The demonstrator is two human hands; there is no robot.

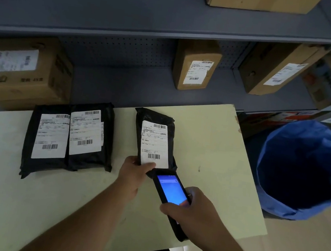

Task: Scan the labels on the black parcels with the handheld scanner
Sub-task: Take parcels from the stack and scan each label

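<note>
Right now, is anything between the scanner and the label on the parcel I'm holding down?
Nothing visible blocks it. The handheld scanner in the right hand points at the near end of the lone black parcel. The left hand pins that parcel's near corner, its thumb on the label's lower edge, just below the lower barcode.

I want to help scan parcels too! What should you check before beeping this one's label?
1. Left hand holds the near edge of the black parcel: ok.
2. Right hand grips the handheld scanner: ok.
3. Scanner screen is lit: ok.
4. Lower barcode is uncovered, just above the thumb: ok.
5. Scanner's tip points at that barcode: cannot tell.
6. Two more black parcels on the table show their labels face up: ok.
</note>
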